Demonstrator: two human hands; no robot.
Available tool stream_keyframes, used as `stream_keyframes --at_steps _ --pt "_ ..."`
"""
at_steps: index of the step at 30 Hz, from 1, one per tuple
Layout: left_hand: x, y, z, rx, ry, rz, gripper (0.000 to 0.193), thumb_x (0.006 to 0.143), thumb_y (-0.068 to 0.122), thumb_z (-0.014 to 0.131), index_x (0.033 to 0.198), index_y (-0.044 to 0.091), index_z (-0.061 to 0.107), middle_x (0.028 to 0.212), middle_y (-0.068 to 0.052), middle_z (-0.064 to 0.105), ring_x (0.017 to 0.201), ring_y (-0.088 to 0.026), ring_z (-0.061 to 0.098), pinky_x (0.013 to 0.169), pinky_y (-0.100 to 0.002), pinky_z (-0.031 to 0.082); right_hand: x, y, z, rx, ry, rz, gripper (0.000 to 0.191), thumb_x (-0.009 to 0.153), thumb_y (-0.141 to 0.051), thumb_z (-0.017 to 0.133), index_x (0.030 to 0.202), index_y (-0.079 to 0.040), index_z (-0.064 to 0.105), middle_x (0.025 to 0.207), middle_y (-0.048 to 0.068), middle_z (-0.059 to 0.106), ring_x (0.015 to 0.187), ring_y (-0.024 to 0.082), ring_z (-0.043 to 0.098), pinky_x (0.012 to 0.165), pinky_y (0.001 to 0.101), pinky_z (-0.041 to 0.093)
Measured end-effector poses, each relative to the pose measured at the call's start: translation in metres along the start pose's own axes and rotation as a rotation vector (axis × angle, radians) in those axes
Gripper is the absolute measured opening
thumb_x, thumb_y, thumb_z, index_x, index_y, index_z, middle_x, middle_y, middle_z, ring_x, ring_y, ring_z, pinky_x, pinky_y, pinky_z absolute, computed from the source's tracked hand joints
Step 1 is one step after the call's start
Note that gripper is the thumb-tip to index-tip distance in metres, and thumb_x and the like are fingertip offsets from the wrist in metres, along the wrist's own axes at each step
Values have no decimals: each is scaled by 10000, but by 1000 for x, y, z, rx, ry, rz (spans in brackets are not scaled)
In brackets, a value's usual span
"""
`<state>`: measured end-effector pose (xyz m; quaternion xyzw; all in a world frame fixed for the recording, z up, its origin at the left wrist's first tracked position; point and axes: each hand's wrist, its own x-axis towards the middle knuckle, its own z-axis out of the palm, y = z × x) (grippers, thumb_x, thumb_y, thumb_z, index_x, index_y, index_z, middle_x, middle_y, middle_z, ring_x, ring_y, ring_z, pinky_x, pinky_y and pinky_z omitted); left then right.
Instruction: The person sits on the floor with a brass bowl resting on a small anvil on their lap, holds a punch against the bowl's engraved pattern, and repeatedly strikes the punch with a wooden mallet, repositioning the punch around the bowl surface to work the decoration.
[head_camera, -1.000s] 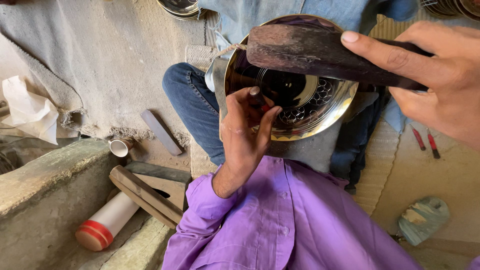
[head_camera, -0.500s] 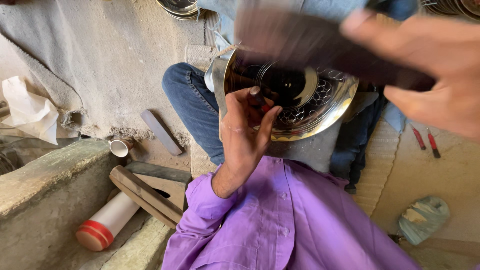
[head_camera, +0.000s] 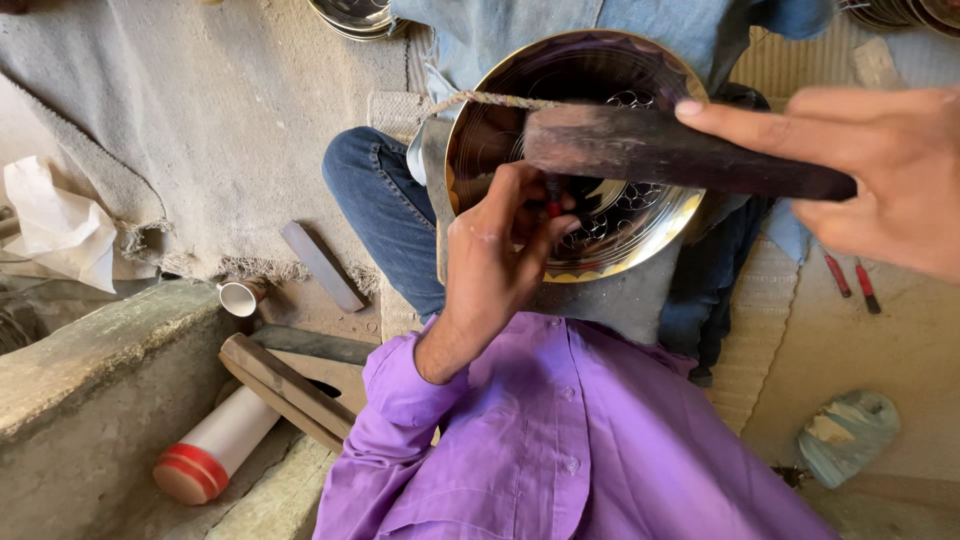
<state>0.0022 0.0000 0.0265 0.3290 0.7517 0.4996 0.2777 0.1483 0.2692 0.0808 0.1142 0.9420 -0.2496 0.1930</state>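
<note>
At the far left edge you have a crumpled white paper (head_camera: 58, 230) on the grey cloth (head_camera: 200, 120), and below it a rough stone ledge (head_camera: 90, 380) that closes off that side. Just right of the ledge sit a small white cup (head_camera: 238, 297), a flat dark bar (head_camera: 322, 266), a wooden block (head_camera: 285, 390) and a white cylinder with a red end (head_camera: 215, 447), so the floor beside your left sleeve is crowded. Your left hand (head_camera: 495, 265) is pinched shut on a small tool with a red grip (head_camera: 552, 205), its tip against the inside of the shiny metal bowl (head_camera: 600, 150), which stands tilted on its edge between your lap and the knees of a person in jeans (head_camera: 385, 215) sitting opposite. A twisted cord (head_camera: 490, 100) runs across the bowl's upper left rim. Your right hand (head_camera: 880, 170) is clamped on a dark wooden mallet (head_camera: 680, 155), held level just above the left hand and across the bowl's face. Right of the bowl the mat (head_camera: 760, 320) lies more open, with 2 red-handled tools (head_camera: 850, 280) near your right hand and a pale blue rag (head_camera: 848, 435) well below.
</note>
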Motion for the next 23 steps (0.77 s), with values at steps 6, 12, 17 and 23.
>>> stream_keyframes --at_steps 6,12,17,23 --pt "13 -2 -8 10 -193 65 437 921 68 800 1306 53 593 1089 -76 776 853 -160 779 720 -285 596 -25 2 23 201 77 200 934 807 28 726 1618 -280 380 953 59 726 691 164 710 643 297 607" --pt "31 -9 -15 15 -399 306 534 939 84 798 1422 77 569 1209 -120 747 1063 -263 766 872 -344 618 -55 -3 56 361 313 133 936 772 -2 751 1628 -178 418 996 86 712 818 160 696 740 323 577" --pt "49 -16 -11 36 -582 355 557 880 110 809 1402 98 615 1242 -131 735 1043 -312 754 852 -366 608 -74 -17 85 548 442 256 915 787 -10 744 1651 -99 456 968 77 705 857 174 704 824 350 566" --pt "61 -17 -10 -13 -740 434 565 868 95 812 1400 108 621 1216 -124 747 992 -298 768 822 -370 613 -87 -31 126 694 550 405 864 772 -19 773 1574 -93 460 959 138 685 839 296 682 833 365 557"
